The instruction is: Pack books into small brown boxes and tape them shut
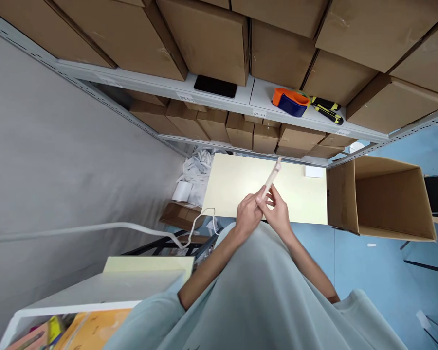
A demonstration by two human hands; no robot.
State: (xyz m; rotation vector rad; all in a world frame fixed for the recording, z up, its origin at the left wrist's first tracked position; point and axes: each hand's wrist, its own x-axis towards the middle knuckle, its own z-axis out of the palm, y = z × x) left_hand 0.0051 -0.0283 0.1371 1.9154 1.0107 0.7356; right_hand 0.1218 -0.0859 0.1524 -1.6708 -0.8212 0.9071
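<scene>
A slim, pale pinkish-white piece, seen almost edge-on, tilts up and to the right above the cream tabletop. Its far end narrows to a small tab; its exact kind does not show. My left hand is closed around its lower left side. On the other side my right hand pinches the lower end between thumb and fingers. The fingers partly hide that end. A small white card or box lies at the table's far right corner.
Cardboard boxes fill the shelves ahead. On the shelf edge lie a black phone, an orange-and-blue tape dispenser and black-and-yellow cutters. An open carton stands right; a white cable hangs left near crumpled white material.
</scene>
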